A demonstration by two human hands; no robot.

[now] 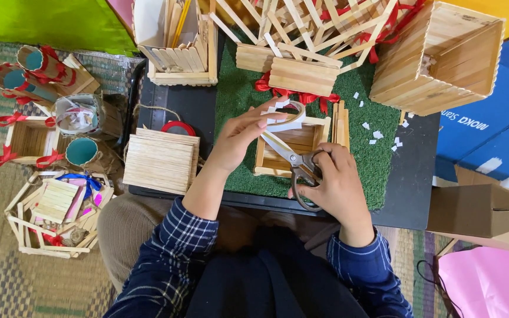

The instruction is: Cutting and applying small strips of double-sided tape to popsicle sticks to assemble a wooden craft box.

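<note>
Nearest, two arms in dark blue plaid sleeves reach from the lap onto a black board [413, 176] that carries a patch of green artificial turf [366, 159]. The right hand [334, 188] is closed around the handles of one pair of scissors [293, 162], fingers through the loops, the blades pointing up and left toward the other hand. The left hand [240, 138] pinches one roll of white tape [287, 118] between thumb and fingertips, with a loose strip reaching to the scissor blades. Both hands hover over one small open box of craft sticks [301, 144] that lies on the near half of the turf, and one short bundle of sticks [341, 123] stands just beside its right side. Toward the board's near left corner lies one flat stack of craft sticks [160, 162], with one red-rimmed disc [178, 126] touching its far edge. White paper scraps [378, 132], roughly a dozen, dot the turf to the right. Further off sits one stick plank panel with red ribbon [301, 76], and behind it a lattice frame of sticks [301, 23]. At the far left corner stands one stick holder of loose sticks [178, 47]; at the far right corner one large open stick box [437, 59] lies tilted on its side. Off the board, on the woven mat to the left, are three ribboned tubes with teal insides [36, 70].
</note>
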